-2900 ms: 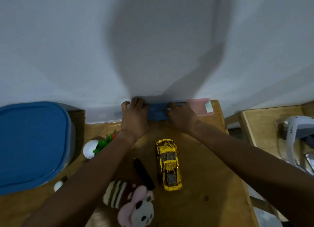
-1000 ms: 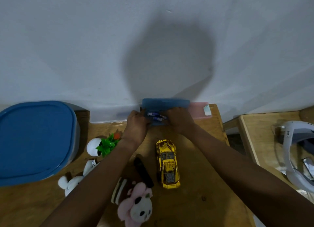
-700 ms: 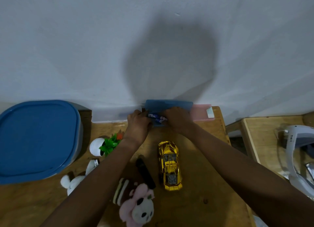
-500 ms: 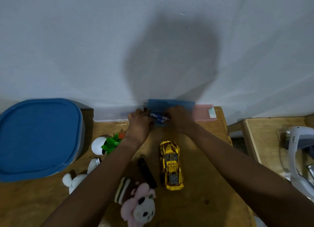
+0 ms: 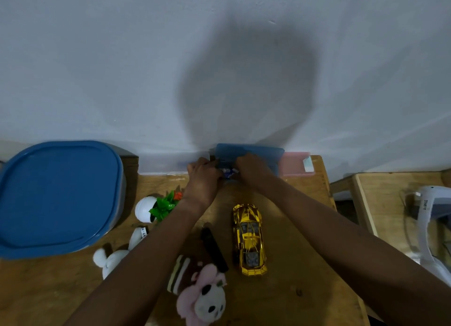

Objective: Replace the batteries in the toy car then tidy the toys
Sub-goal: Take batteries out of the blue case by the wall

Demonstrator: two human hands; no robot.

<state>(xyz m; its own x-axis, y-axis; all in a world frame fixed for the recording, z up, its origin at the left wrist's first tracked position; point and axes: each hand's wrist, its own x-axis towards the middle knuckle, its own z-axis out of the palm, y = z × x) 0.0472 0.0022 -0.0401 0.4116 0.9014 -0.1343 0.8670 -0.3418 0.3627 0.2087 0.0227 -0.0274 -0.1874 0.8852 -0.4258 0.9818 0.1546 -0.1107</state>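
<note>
Yellow toy car [image 5: 250,237] lies on its wheels on the wooden table [image 5: 292,289], with both your hands at the blue case [image 5: 251,151] beyond it.

The car lies end-on to the wall [image 5: 97,57], apart from your hands. The case stands open against the wall, lid up, with batteries [image 5: 228,173] showing between your hands. Your left hand [image 5: 202,179] curls its fingers round the case's left end. Your right hand [image 5: 253,168] lies over its right part, fingers bent down out of sight, so I cannot tell whether it holds anything. A black stick-shaped object [image 5: 214,247] lies just left of the car, then a striped plush [image 5: 179,274], a pink plush [image 5: 205,299], a white plush rabbit [image 5: 111,259] and a potted plant [image 5: 156,207]. A blue-lidded tub [image 5: 56,196] stands at far left.
</note>
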